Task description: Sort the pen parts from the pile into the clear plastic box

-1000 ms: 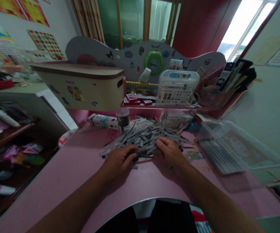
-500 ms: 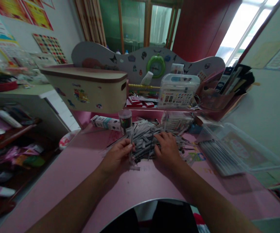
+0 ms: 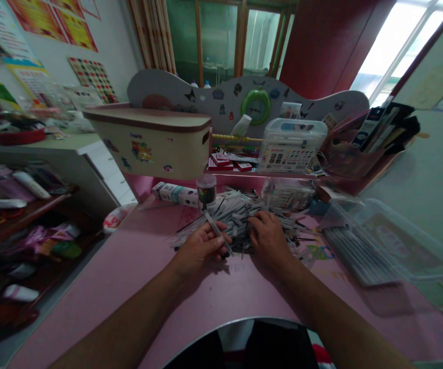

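Note:
My left hand [image 3: 205, 243] grips a slim, translucent pen [image 3: 214, 225] between thumb and fingers, slanting across them at the near left side of a heap. That heap of loose pens and pen parts [image 3: 234, 207], clear, white and dark, covers the back middle of the pink desk [image 3: 206, 312]. Over its right part rests my right hand [image 3: 269, 237], fingers curled down among the pieces; what they hold, if anything, is hidden. Farther right, a clear plastic box [image 3: 414, 241] with its lid open contains a row of slim grey pens [image 3: 360, 256] laid side by side.
Behind the heap stand a clear jar [image 3: 206, 189] and a long printed carton [image 3: 175, 194]. The shelf above carries a cream bin [image 3: 160, 146], a green clock [image 3: 256, 106] and a clear handled case [image 3: 293, 146]. A holder [image 3: 354, 159] full of items is at right.
My left hand has turned the pen from near upright to a slant and shifted slightly right. My right hand stays at the heap, its fingers curled in more. The view has shifted a little left.

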